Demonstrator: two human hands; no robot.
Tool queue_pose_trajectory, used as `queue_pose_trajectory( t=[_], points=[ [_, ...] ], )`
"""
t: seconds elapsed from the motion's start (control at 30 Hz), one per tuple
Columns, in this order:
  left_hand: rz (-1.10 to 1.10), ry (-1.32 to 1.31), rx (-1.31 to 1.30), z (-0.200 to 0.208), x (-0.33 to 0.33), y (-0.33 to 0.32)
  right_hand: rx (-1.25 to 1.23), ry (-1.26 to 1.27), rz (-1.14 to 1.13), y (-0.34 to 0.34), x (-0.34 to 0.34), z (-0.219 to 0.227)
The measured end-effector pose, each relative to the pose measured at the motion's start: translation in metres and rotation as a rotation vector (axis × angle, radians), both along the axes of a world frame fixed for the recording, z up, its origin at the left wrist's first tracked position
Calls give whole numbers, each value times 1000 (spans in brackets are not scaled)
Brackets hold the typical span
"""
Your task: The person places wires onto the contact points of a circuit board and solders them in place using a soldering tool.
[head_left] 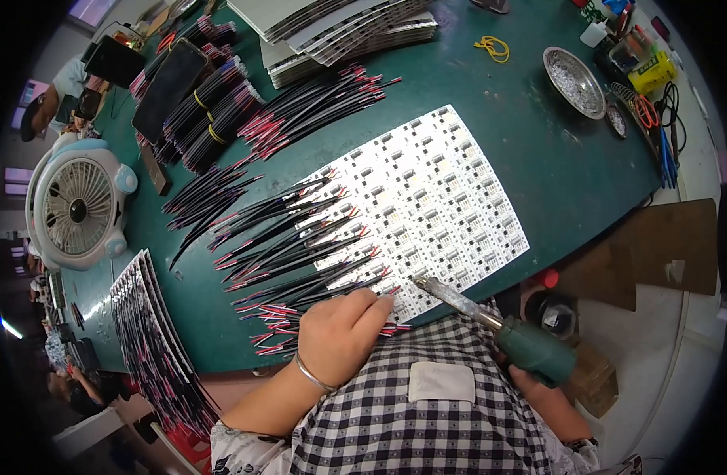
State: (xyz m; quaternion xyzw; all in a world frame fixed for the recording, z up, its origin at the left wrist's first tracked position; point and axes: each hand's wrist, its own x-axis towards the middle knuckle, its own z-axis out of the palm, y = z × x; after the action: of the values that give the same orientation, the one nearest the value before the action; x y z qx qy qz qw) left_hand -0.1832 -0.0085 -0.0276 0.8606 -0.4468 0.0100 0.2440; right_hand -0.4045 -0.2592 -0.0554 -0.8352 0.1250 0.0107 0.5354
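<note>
A white circuit board panel with rows of small dark and metallic parts lies on the green table. Short black wires with red and white ends rest across its left side. Over the board's near left corner, my left hand is closed, thumb and fingers pinched around a thin wire. Under the handle, my right hand is wrapped around a soldering iron with a green grip. Its tip slants to the left and is at the board's surface, close to my left fingertips. The handle hides most of my right fingers.
Further wire bundles and stacked panels fill the far left. At the far right is a metal dish beside tools and a yellow bottle. A fan and wired panels stand left. People sit beyond.
</note>
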Motion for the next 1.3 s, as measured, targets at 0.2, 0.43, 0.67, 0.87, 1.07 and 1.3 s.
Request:
queue_pose_trajectory(
  t=[0.2,0.43,0.67,0.87,1.07,1.3],
  points=[
    [-21,-87,6,-3,0,-1,-231,-12,150,1,24,19],
    [-17,-75,-35,-7,3,-2,-264,-85,135,6,36,23],
    [-6,-42,-30,-6,4,-3,-317,-143,165,6,39,21],
    [6,-7,-11,-4,6,-4,-347,-93,188,5,37,24],
    [17,52,-47,-3,7,-4,-380,-126,169,5,30,20],
    [16,129,-10,1,9,-3,-308,-148,146,6,35,26]
  ],
)
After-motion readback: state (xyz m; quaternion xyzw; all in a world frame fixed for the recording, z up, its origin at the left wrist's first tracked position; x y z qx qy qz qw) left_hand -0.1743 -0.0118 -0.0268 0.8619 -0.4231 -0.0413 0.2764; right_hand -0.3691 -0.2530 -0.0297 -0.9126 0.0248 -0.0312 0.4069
